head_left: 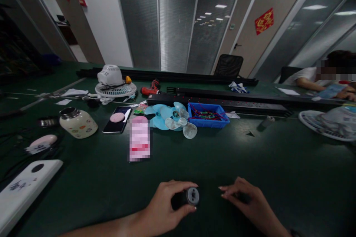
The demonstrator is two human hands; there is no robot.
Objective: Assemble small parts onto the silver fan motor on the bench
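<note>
Motor [189, 197], a small dark cylinder with a metal end face, lies near on the green table [278, 163], pinched around its body by the left hand [167, 207]. It looks rigid, compact, weighty and smooth, so gripping the barrel seems best. Right hand [247, 202] rests just beside, fingers curled and holding nothing. Farther off lie fan blades [172, 118].

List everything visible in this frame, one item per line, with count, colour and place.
small motor: 1, black and grey, near edge, in left hand
fan blades: 2, blue and clear, table centre
parts bin: 1, blue, right of the blades
fan grille with housing: 1, white, far left
drill: 1, red, far centre
jar: 1, cream, left
phone: 1, black, beside jar
co-worker: 1, far right
left hand: gripping motor
right hand: resting on table
</note>
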